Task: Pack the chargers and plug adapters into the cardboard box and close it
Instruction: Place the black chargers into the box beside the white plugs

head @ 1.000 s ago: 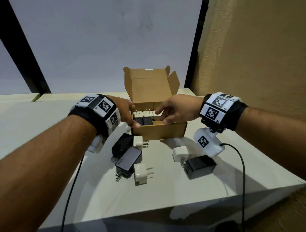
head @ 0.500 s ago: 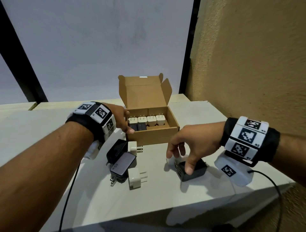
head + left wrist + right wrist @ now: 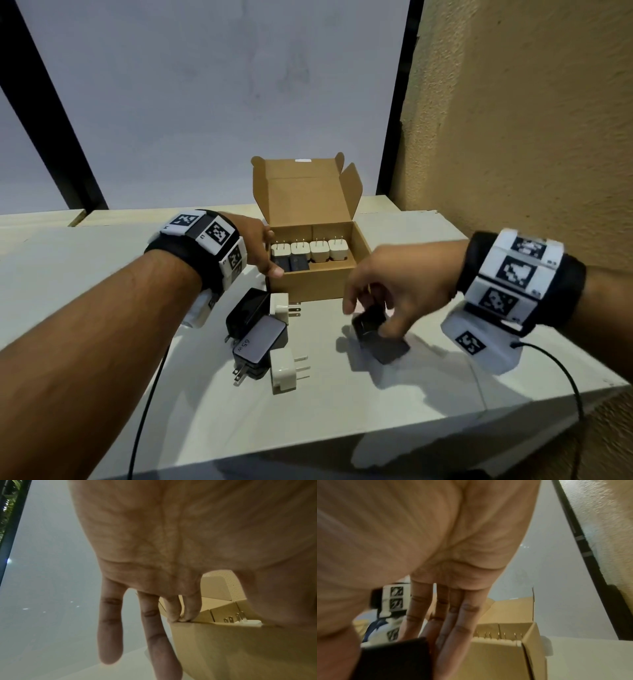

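Note:
The open cardboard box (image 3: 318,284) stands mid-table with its lid up. Inside it a row of white plug adapters (image 3: 310,251) stands prongs up, with two black chargers (image 3: 291,263) in front. My left hand (image 3: 272,253) holds the box's left wall, two fingertips (image 3: 181,615) on the rim. My right hand (image 3: 366,320) grips a black charger (image 3: 383,342) just right of the box's front, tilted, low over the table. In the right wrist view that black charger (image 3: 393,658) lies between thumb and fingers (image 3: 447,635).
Left of the box's front lie a black charger (image 3: 245,313), a white adapter (image 3: 281,305), a grey-faced black charger (image 3: 260,342) and another white adapter (image 3: 284,370). A textured wall (image 3: 513,137) rises on the right. The table edge (image 3: 376,435) is near; cables hang from both wrists.
My right hand left the box, came down to the black charger on the right, gripped it and tipped it up. The left hand stayed on the box.

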`<state>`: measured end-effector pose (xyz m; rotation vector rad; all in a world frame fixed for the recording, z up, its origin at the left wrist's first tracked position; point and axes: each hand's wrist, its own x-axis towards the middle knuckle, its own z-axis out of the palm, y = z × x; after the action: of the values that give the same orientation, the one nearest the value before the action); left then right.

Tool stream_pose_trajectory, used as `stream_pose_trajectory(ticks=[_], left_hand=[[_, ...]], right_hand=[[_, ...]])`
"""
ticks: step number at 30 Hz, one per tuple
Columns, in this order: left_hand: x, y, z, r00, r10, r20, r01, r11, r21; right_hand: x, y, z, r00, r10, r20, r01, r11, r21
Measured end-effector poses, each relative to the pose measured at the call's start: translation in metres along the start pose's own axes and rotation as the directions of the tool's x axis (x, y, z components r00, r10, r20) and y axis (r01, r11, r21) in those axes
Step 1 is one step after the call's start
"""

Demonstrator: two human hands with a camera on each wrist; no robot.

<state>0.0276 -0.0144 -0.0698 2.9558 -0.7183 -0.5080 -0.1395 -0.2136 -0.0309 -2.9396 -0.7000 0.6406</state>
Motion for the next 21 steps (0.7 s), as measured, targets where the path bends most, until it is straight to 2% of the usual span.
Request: stream_pose_trajectory(ticks=[3, 8, 13, 17, 21], left_hand=[[0.001, 0.000, 0.000, 1.000, -0.008, 0.011, 0.008, 1.000, 0.006], [0.000, 0.001, 0.000, 1.000, -0.009, -0.003, 0.009, 1.000, 0.013], [0.000, 0.000, 0.000, 1.000, 0.008, -0.013, -0.008, 1.000, 0.024], [0.000, -0.003, 0.001, 0.999, 0.011, -0.038, -0.010, 1.000, 0.021], [0.001, -0.002, 0.002, 0.999, 0.014, -0.038, -0.014, 1.000, 0.019]], right_hand=[[-0.001, 0.003, -0.026, 0.989, 0.016, -0.150, -0.003, 0.996, 0.087], [0.013, 0.019, -0.048, 0.944, 0.067, -0.324, -0.007, 0.983, 0.182], [0.033, 0.038, -0.043, 0.883, 0.100, -0.459, 0.008, 0.974, 0.226], [0.045, 0.054, -0.037, 0.800, 0.186, -0.571, -0.008, 0.954, 0.300], [0.054, 0.062, -0.028, 0.748, 0.233, -0.621, -0.015, 0.942, 0.335]])
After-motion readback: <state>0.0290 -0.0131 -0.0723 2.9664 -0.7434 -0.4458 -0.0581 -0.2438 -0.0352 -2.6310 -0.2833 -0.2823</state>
